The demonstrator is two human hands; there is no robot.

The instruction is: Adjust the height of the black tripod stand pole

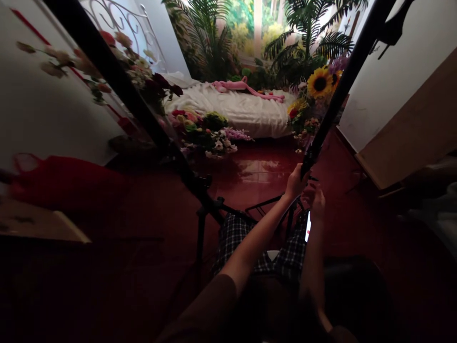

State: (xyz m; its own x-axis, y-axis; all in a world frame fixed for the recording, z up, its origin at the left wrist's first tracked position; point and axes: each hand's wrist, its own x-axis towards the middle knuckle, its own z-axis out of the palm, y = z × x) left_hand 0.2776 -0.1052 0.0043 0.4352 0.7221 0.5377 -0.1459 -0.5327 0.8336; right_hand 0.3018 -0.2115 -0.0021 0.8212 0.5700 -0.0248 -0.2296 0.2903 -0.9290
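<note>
My left hand (295, 182) is wrapped round a slanting black stand pole (330, 112) on the right, just below a joint in it. Beside it, my right hand (316, 200) is held up close to the pole, fingers loosely bent and apart, under a small dark lever (313, 179). Dim light hides whether its fingertips touch the pole. A phone with a lit screen (308, 226) lies by my right thigh, partly behind my right forearm. A second black pole (143, 107) slants across on the left, meeting clamps and stand legs near my knees.
A bed with a white cover (243, 112) stands ahead, a pink plush toy (235, 85) on it. Artificial flowers (214, 136) and sunflowers (319, 82) flank it. At left are a red bag (64, 178) and a wooden board (39, 224); another board (410, 128) leans right.
</note>
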